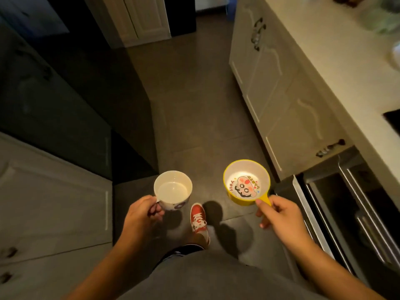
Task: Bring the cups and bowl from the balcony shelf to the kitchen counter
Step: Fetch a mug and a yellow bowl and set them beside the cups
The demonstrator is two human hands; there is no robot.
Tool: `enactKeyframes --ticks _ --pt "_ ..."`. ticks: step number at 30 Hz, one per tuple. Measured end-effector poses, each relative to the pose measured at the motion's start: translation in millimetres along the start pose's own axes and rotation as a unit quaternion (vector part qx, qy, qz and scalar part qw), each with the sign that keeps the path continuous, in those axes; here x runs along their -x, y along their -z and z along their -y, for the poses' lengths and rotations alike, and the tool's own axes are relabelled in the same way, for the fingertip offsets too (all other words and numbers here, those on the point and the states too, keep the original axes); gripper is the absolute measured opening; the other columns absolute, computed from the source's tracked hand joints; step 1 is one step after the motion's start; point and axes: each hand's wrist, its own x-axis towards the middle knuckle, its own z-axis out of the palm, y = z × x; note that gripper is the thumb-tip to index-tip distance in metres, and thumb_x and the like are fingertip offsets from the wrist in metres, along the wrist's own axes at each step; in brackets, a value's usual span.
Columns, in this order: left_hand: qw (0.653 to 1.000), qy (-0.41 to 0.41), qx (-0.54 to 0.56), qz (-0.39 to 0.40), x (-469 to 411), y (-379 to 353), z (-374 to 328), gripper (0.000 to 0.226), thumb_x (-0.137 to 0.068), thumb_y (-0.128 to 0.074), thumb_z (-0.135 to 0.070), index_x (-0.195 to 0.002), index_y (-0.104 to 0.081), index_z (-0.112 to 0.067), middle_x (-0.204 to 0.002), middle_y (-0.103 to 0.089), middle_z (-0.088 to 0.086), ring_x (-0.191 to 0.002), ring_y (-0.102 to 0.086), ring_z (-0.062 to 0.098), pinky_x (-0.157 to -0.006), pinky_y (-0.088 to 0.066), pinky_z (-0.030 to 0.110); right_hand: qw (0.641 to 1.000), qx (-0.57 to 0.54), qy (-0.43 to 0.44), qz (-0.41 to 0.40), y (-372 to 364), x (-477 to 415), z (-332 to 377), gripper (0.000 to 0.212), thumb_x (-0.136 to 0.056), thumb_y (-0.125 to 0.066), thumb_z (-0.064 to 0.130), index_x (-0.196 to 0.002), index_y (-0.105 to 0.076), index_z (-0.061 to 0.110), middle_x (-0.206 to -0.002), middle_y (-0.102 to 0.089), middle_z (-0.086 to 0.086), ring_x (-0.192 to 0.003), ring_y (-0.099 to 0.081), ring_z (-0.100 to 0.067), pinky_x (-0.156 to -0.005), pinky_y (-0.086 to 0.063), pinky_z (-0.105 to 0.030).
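Observation:
My left hand [144,210] grips the handle of a white cup [172,189] with a dark pattern on its side, held upright over the floor. My right hand [279,213] pinches the tab handle of a yellow bowl [246,182], white inside with a cartoon face printed on the bottom. Both vessels look empty and are held level in front of my body. The white kitchen counter [337,68] runs along the right side, above cream cabinet doors.
I stand in a narrow aisle with a grey tiled floor [194,94]. Dark glass-fronted units [54,100] and pale cabinets line the left. An open oven or drawer with metal racks [346,202] juts out at lower right. My red shoe [199,221] is below.

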Motion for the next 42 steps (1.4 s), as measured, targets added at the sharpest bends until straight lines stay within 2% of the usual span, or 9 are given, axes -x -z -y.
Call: enactKeyframes --ticks 3,9,15,20,26,31,35,39,42 --pt "1.0 -0.015 -0.026 0.002 -39 -10 -36 0.05 -0.096 -0.044 -0.015 -0.049 -0.06 -0.021 -0.055 -0.057 0.002 -0.068 -0.053 0.025 -0.072 -0.045 0.039 1.0 -0.005 -0.023 -0.012 -5 -41 19 0.03 -0.089 -0.067 0.016 -0.067 -0.063 -0.003 -0.063 -0.069 -0.016 -0.042 -0.059 -0.022 -0.048 -0.051 -0.037" --pt "0.997 -0.039 -0.06 0.042 -114 -47 -103 0.03 -0.097 -0.047 -0.022 -0.078 -0.068 -0.015 -0.078 -0.064 0.01 -0.081 -0.06 0.026 -0.075 -0.051 0.037 0.997 -0.021 -0.051 -0.058 9 -100 45 0.03 -0.089 -0.066 0.014 -0.065 -0.061 -0.003 -0.057 -0.068 -0.012 -0.039 -0.059 -0.019 -0.042 -0.048 -0.026" --pt "0.994 -0.047 -0.047 0.093 -188 -108 -152 0.034 -0.097 -0.044 -0.013 -0.071 -0.065 -0.008 -0.058 -0.063 0.0 -0.063 -0.059 0.018 -0.063 -0.048 0.033 0.995 -0.016 -0.064 -0.074 37 -151 64 0.031 -0.09 -0.066 0.013 -0.065 -0.061 -0.005 -0.059 -0.069 -0.015 -0.041 -0.061 -0.024 -0.047 -0.05 -0.029" --pt "0.99 -0.063 -0.062 0.11 -245 -168 -188 0.047 -0.098 -0.043 -0.016 -0.058 -0.067 -0.021 -0.058 -0.064 -0.002 -0.057 -0.061 0.009 -0.061 -0.051 0.028 0.996 -0.012 -0.064 -0.064 60 -223 75 0.032 -0.09 -0.065 0.014 -0.063 -0.061 -0.004 -0.051 -0.065 -0.007 -0.04 -0.061 -0.021 -0.042 -0.048 -0.021" --pt "0.996 -0.055 -0.048 0.047 -294 -206 -231 0.038 -0.098 -0.045 -0.019 -0.068 -0.068 -0.015 -0.059 -0.066 -0.004 -0.06 -0.063 0.01 -0.061 -0.052 0.027 0.997 -0.034 -0.061 -0.022 76 -329 103 0.034 -0.089 -0.067 0.018 -0.06 -0.059 0.005 -0.052 -0.056 -0.025 -0.04 -0.056 -0.021 -0.042 -0.045 -0.025" --pt "0.996 -0.079 -0.037 0.016 -317 -207 -262 0.047 -0.1 -0.039 -0.017 -0.063 -0.069 -0.017 -0.059 -0.065 -0.002 -0.061 -0.059 0.01 -0.058 -0.051 0.023 0.999 -0.033 -0.03 0.028 74 -413 150 0.037 -0.089 -0.067 0.021 -0.054 -0.058 0.016 -0.044 -0.055 -0.007 -0.038 -0.054 -0.019 -0.038 -0.04 -0.022" --pt "0.998 -0.06 -0.006 -0.01 -344 -201 -283 0.057 -0.1 -0.037 -0.013 -0.055 -0.07 -0.022 -0.056 -0.064 -0.001 -0.056 -0.059 0.008 -0.061 -0.048 0.029 0.998 -0.016 0.004 0.066 57 -477 190 0.03 -0.089 -0.067 0.019 -0.064 -0.059 0.006 -0.043 -0.057 -0.005 -0.035 -0.057 -0.016 -0.037 -0.043 -0.021" --pt "0.998 -0.057 -0.005 -0.027 -386 -186 -300 0.05 -0.098 -0.043 -0.019 -0.053 -0.062 -0.022 -0.057 -0.057 -0.001 -0.066 -0.055 0.022 -0.066 -0.045 0.039 0.997 -0.006 0.016 0.073 28 -541 222 0.029 -0.089 -0.067 0.017 -0.064 -0.06 0.004 -0.045 -0.061 -0.005 -0.034 -0.057 -0.015 -0.036 -0.043 -0.02" --pt "0.998 -0.045 -0.014 -0.045 -434 -182 -321 0.048 -0.098 -0.043 -0.018 -0.054 -0.063 -0.021 -0.057 -0.058 -0.001 -0.061 -0.058 0.015 -0.064 -0.048 0.037 0.998 -0.006 0.012 0.062 6 -584 243 0.031 -0.088 -0.068 0.015 -0.059 -0.059 0.007 -0.051 -0.066 -0.006 -0.034 -0.057 -0.013 -0.036 -0.043 -0.02"
